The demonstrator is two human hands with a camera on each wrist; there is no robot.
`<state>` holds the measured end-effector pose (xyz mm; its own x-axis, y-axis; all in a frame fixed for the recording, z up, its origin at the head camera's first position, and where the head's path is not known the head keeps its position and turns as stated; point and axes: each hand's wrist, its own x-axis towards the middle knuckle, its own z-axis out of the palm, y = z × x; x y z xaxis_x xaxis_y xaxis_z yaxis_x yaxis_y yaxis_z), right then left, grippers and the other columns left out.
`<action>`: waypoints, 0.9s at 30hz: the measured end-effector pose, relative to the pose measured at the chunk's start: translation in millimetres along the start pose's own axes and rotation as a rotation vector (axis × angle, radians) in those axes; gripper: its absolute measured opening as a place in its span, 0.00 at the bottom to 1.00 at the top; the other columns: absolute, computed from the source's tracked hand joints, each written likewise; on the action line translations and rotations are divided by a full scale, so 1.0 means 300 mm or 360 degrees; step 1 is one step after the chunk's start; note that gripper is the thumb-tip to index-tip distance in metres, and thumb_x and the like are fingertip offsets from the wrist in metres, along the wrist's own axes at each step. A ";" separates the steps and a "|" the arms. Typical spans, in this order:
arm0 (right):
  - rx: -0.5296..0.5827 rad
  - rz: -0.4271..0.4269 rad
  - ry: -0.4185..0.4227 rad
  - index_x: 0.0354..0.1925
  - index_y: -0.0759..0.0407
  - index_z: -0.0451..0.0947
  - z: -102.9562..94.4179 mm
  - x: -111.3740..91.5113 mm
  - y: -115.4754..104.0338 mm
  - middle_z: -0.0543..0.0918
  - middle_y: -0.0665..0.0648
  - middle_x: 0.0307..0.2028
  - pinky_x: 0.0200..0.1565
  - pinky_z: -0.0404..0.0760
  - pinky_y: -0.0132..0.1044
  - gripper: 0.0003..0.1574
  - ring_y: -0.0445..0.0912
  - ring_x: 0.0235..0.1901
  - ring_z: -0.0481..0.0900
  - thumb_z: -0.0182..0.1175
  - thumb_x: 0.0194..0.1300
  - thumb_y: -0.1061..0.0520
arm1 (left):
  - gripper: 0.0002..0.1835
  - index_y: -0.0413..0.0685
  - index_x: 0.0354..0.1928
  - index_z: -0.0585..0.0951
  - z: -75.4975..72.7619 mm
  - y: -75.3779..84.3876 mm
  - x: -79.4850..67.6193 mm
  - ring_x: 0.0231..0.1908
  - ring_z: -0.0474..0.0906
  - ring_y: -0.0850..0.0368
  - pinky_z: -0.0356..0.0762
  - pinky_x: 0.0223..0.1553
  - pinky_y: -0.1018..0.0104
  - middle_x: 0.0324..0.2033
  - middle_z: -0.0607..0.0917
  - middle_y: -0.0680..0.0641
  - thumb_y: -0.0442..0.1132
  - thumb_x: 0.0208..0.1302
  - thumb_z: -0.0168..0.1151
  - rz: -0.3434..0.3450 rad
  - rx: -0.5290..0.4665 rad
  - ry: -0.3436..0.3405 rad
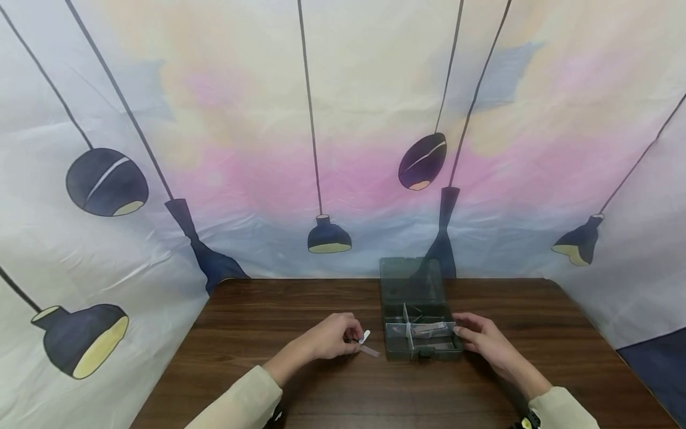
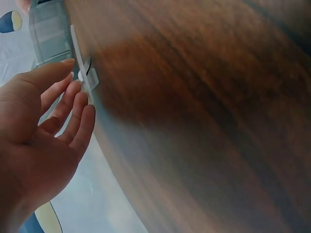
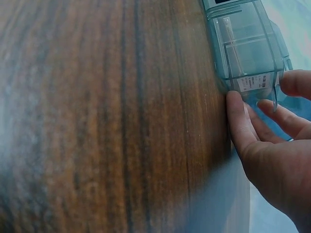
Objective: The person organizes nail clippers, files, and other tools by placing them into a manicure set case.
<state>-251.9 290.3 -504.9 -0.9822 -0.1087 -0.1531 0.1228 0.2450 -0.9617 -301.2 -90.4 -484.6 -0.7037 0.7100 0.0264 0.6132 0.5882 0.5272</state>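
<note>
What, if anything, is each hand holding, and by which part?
The left hand holds a thin clear strip by its near end. The right hand touches the box's right side; whether it grips it cannot be told.

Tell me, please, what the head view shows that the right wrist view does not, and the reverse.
Only the head view shows the left hand with a clear strip and a small white piece at its fingertips, and the pendant lamps pictured on the backdrop. Only the right wrist view shows the white printed label on the translucent box. Both show the right hand touching that box, and the wooden table.
</note>
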 end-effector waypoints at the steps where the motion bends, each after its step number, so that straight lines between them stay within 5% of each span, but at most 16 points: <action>1: 0.0001 0.0001 0.0002 0.69 0.66 0.64 0.000 0.000 0.000 0.66 0.69 0.67 0.54 0.79 0.49 0.32 0.55 0.61 0.72 0.57 0.73 0.54 | 0.06 0.49 0.40 0.84 0.003 -0.001 0.002 0.38 0.79 0.60 0.77 0.39 0.74 0.38 0.80 0.54 0.38 0.61 0.71 -0.0002 0.0007 -0.0001; 16: 0.0011 -0.0010 -0.0005 0.70 0.67 0.63 0.000 -0.001 -0.003 0.64 0.70 0.68 0.54 0.80 0.48 0.34 0.56 0.62 0.72 0.57 0.73 0.53 | 0.04 0.55 0.35 0.82 0.021 -0.018 0.014 0.34 0.76 0.65 0.76 0.36 0.75 0.35 0.77 0.57 0.37 0.63 0.69 -0.0031 0.0048 -0.0012; 27: 0.0054 -0.0026 -0.0035 0.70 0.68 0.62 -0.001 -0.001 0.003 0.62 0.71 0.69 0.53 0.80 0.48 0.34 0.56 0.62 0.72 0.57 0.74 0.53 | 0.02 0.50 0.37 0.82 -0.006 -0.007 0.011 0.31 0.74 0.70 0.76 0.34 0.76 0.32 0.78 0.60 0.35 0.65 0.67 0.0129 0.0026 -0.0047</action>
<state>-251.5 291.0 -505.5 -0.9808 -0.1334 -0.1419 0.1120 0.2102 -0.9712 -305.3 -90.0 -484.1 -0.6406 0.7666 0.0433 0.6739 0.5343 0.5102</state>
